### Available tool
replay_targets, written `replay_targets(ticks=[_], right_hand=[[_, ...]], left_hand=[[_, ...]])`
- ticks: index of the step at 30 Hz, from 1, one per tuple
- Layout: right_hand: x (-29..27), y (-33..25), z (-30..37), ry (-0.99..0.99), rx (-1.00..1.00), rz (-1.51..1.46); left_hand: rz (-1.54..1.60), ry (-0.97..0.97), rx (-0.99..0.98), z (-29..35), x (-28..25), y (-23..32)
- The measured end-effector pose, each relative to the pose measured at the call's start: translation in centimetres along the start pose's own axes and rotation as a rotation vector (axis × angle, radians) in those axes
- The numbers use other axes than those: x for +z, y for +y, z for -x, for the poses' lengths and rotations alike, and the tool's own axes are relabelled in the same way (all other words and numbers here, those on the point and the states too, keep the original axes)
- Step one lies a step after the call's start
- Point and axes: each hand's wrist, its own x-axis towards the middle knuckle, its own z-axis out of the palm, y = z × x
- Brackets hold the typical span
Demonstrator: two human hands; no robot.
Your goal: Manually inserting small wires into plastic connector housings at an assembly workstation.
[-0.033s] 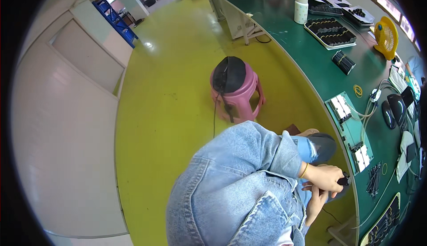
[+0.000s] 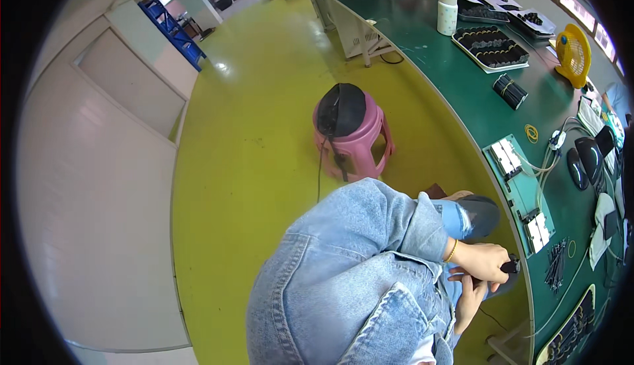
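Observation:
My left hand [image 2: 484,261], with a thin gold band at the wrist, is closed around a small black object [image 2: 510,266]. Only one dark end sticks out past the knuckles, so its kind cannot be made out. Just below and against it, my right hand [image 2: 467,301] has curled fingers partly under the left one; what they grip is hidden. Both hands are over my lap, beside the edge of the green table [image 2: 436,77]. Nearest to them on the tabletop are a green board with white blocks [image 2: 518,190] and a loose bunch of thin black pieces [image 2: 556,266].
Trays of black parts [image 2: 492,49], a tied black bundle [image 2: 510,92], a white bottle [image 2: 447,12], a yellow fan [image 2: 573,56] and cables stand along the table. Another tray [image 2: 571,332] lies at the near right. A pink stool [image 2: 356,144] with a black cover is on the floor.

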Motion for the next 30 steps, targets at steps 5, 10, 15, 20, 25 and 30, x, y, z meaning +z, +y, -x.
replay_targets(ticks=[5,10,15,20,25,30], right_hand=[[-1.9,4.0,0.8,0.059,-0.046,-0.018],[0.5,1.5,1.2,0.080,0.104,-0.269],[1.3,0.9,1.3,-0.162,0.047,-0.893],[1.6,1.7,0.4,-0.160,-0.145,-0.789],[3.4,1.3,-2.6,0.196,0.005,-0.553],[6.0,-2.7,-6.8,0.469,-0.025,-1.371]], left_hand=[[-0.110,-0.175,-0.187,0.4,0.7,0.9],[0.053,-0.266,-0.264,-0.7,0.7,0.1],[0.429,-0.640,-0.420,-1.7,0.2,0.1],[0.397,-0.872,-0.457,-2.9,-0.4,1.7],[0.168,-0.531,-0.162,-2.8,-3.5,1.2],[0.086,-0.284,0.274,-2.0,-5.8,-1.3]])
